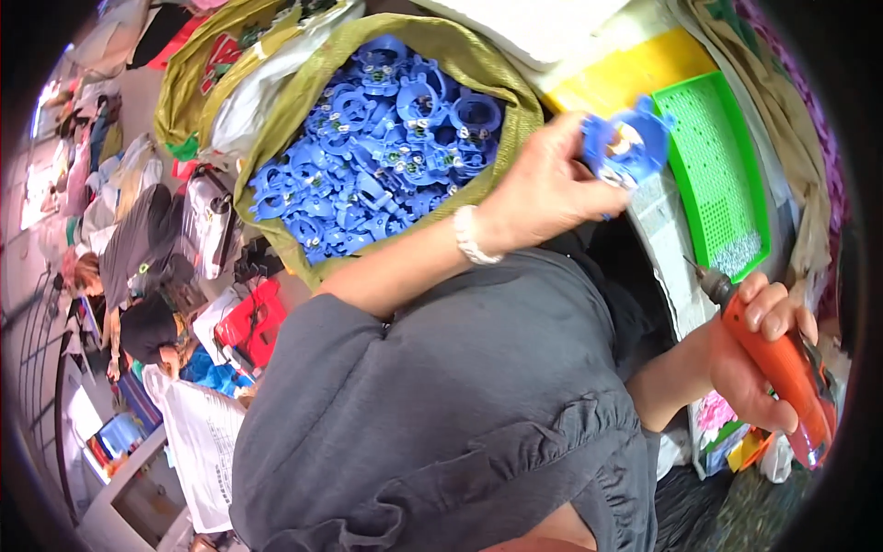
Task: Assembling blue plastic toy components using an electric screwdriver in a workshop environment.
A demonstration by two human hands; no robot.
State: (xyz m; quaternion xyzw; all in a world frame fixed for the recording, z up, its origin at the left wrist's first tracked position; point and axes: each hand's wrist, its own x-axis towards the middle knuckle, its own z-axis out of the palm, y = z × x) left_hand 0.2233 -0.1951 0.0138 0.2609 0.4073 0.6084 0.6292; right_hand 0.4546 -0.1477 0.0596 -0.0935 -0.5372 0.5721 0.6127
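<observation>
My left hand [552, 170], with a white bracelet at the wrist, grips a round blue plastic part [651, 138] by its near side. The part is ring-shaped with small lugs, and something pale and metallic shows inside it. In my right hand [736, 368] is an orange electric screwdriver [782, 363], its fingers wrapped round the body. The thin bit points up and left, apart from the blue part. Between and beyond the hands lies a bright green perforated tray [713, 152], with small silvery screws [739, 250] heaped at its near end.
An olive woven sack [524, 97] full of similar blue parts [377, 175] stands open left of my left hand. Another olive sack [179, 92] is behind it. A yellow surface [635, 69] lies beyond the tray. People, a red case [253, 322] and bags crowd the left.
</observation>
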